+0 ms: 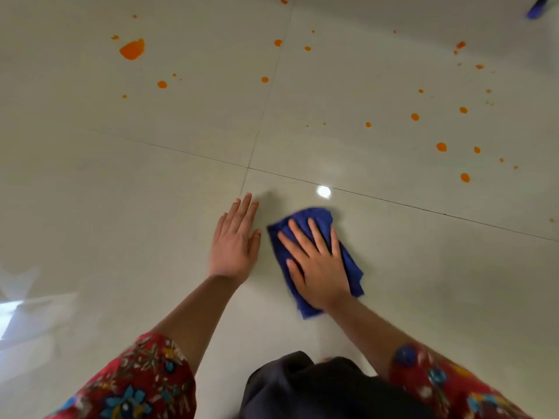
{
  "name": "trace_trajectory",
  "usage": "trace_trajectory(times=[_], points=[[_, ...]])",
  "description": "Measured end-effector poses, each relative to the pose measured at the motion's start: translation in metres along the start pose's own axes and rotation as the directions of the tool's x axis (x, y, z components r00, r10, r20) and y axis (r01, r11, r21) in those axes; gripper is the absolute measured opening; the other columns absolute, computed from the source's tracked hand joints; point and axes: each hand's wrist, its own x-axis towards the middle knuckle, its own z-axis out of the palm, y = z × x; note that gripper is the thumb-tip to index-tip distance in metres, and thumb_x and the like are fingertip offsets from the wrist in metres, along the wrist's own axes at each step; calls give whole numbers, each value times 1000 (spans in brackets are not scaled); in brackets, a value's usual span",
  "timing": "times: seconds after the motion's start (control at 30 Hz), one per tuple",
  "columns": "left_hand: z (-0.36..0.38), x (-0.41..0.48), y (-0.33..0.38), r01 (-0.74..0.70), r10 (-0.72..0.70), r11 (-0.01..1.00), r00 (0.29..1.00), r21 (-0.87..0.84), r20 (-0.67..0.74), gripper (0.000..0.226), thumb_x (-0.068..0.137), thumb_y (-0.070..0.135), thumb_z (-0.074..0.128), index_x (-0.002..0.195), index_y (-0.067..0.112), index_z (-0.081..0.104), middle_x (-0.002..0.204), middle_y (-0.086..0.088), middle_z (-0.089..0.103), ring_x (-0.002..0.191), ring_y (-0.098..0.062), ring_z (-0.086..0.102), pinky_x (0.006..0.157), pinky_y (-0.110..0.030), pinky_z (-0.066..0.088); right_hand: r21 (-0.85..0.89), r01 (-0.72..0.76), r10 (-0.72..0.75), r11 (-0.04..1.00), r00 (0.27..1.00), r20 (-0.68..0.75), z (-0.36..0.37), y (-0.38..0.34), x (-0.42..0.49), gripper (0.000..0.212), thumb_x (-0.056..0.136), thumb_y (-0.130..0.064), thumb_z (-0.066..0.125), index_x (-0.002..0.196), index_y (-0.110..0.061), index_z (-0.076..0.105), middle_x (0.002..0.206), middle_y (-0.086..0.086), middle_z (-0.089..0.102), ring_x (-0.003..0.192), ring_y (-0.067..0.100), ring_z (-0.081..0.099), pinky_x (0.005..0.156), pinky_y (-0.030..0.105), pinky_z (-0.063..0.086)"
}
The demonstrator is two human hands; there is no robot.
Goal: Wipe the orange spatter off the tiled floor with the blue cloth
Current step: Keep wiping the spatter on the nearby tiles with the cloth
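Cloth under right hand, spatter farther out

Right hand [317, 267] lies palm-down on the blue cloth [352, 269], fingers straight and fanned apart, pressing it flat to the tiled floor [121, 207]. No curl or pinch. Cloth is bunched and folded, and its edges stick out past the fingertips at 12 o'clock and past the wrist at 6.

Left hand [234, 243] sits just beside the cloth at its 9 o'clock, not touching it. It is palm-down on bare tile with straight fingers held close together and holds nothing.

Orange spatter [132, 49] is well apart from the cloth, in an arc from 10 to 2 o'clock. The biggest blob is far out at 10. Small round drops run through 11 and 12, and a denser scatter of dots [441, 147] lies at 1 to 2. Both hands rest on tile with no orange on it.

Grout lines cross [248, 168] at the cloth's 11 o'clock, just past the left fingertips. A bright light glint [323, 192] is at 12, near the cloth's far edge.

Both forearms are bare. Red floral sleeves [136, 385] show at 7 and 5, with dark fabric [317, 388] between them at 6. A blurred blue object [537, 9] is far off at 2; I cannot tell what it is.
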Motion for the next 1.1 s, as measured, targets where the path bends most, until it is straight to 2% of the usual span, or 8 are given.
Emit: trace_trajectory(times=[0.2, 0.37, 0.57, 0.63, 0.77, 0.87, 1.0, 1.1], points=[[23, 10, 26, -145, 97, 972, 963, 182, 253, 65, 93, 58, 4, 150, 34, -18, 157, 10, -25, 143, -11, -26, 118, -33, -10, -7, -180, 180, 984, 983, 23, 1, 79, -67, 59, 98, -45, 28, 154, -38, 11, 163, -9, 9, 151, 25, 3, 116, 60, 14], [31, 12, 31, -122, 41, 958, 954, 258, 298, 72, 83, 67, -9, 145, 34, -29, 152, 8, -36, 142, -15, -30, 117, -36, -15, 89, -537, 543, 839, 838, -60, -12, 92, 28, 57, 96, -48, 21, 152, -37, 22, 162, -9, 16, 149, 26, 12, 116, 59, 11], [28, 10, 35, -116, 42, 960, 959, 255, 279, 74, 83, 70, -12, 147, 36, -22, 155, 10, -30, 142, -13, -29, 116, -33, -16, 47, -168, 170, 985, 985, -39, 3, 44, -42, 55, 100, -41, 28, 154, -33, 19, 162, -7, 15, 150, 25, 8, 118, 54, 14], [28, 10, 34, -124, 47, 953, 962, 277, 269, 72, 86, 68, -6, 148, 34, -21, 156, 8, -29, 143, -14, -28, 116, -33, -17, 54, -196, 198, 979, 979, -52, 5, 74, -81, 57, 98, -41, 28, 154, -34, 18, 162, -8, 14, 150, 24, 8, 117, 55, 15], [33, 6, 35, -93, 20, 945, 973, 313, 230, 72, 91, 66, 1, 153, 31, -7, 160, 6, -14, 146, -13, -17, 117, -33, -11, 51, -538, 540, 841, 842, -22, -8, 156, -51, 58, 97, -45, 18, 153, -32, 22, 161, -7, 18, 149, 25, 15, 116, 56, 15], [30, 10, 43, -80, -6, 942, 967, 327, 254, 76, 86, 68, -1, 151, 30, -12, 159, 5, -17, 147, -15, -16, 117, -35, -11, 150, -641, 650, 753, 759, -19, -18, 163, 15, 63, 92, -49, 8, 153, -35, 17, 162, -7, 14, 150, 26, 7, 117, 57, 4], [14, 19, 60, -32, -84, 941, 942, 336, 324, 84, 80, 69, 1, 153, 27, -3, 160, 4, -13, 148, -18, -10, 119, -39, -2, 115, -415, 422, 903, 905, -47, -11, 102, 26, 57, 96, -44, 22, 152, -33, 26, 160, -6, 22, 148, 27, 18, 116, 55, 8], [-1, 28, 66, -38, -98, 940, 922, 339, 375, 70, 95, 60, 24, 153, 26, 4, 161, 5, -8, 148, -16, -9, 120, -39, -1, 71, -178, 179, 981, 984, -9, -5, 79, -27, 56, 98, -43, 28, 153, -33, 21, 162, -7, 18, 150, 24, 10, 118, 51, 9]])
